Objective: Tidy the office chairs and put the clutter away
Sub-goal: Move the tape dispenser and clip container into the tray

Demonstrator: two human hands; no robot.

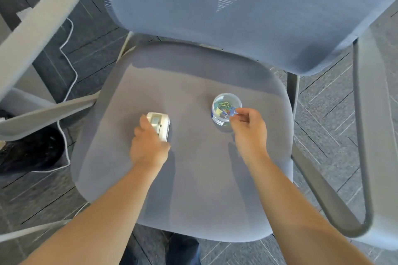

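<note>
The right hand's fingertips (pixel 235 113) are pinched together on something small and blue, likely a clip, held right at the near rim of the tub (pixel 226 107). The rest of the right hand (pixel 247 129) is curled loosely behind that pinch, just nearer the camera than the tub. The tub is clear and lidless, and coloured paper clips lie inside it.

The left hand's fingers (pixel 143 122) wrap the near end of the stapler (pixel 159 126), a white desk tool that could also be a small tape dispenser; blur leaves that open. The left hand (pixel 148 146) is closed around it, and the tool seems to rest on the seat or sit barely off it; which one cannot be told.

Taking the tub as landmark: it stands on the seat (pixel 193 75) of the chair (pixel 193 6), right of centre. The stapler lies well to the left of the tub, slightly nearer the camera. A white cable (pixel 69 64) trails over the floor far to the left of the tub, beside a dark bin (pixel 32 150).

As a judgement, the task is at an early-to-middle stage. Loose clips appear nearly gathered, since none show on the seat beyond the one pinched. Still left: dropping that clip in, lifting tub and stapler off the seat, storing them, and then straightening the chair itself.
</note>
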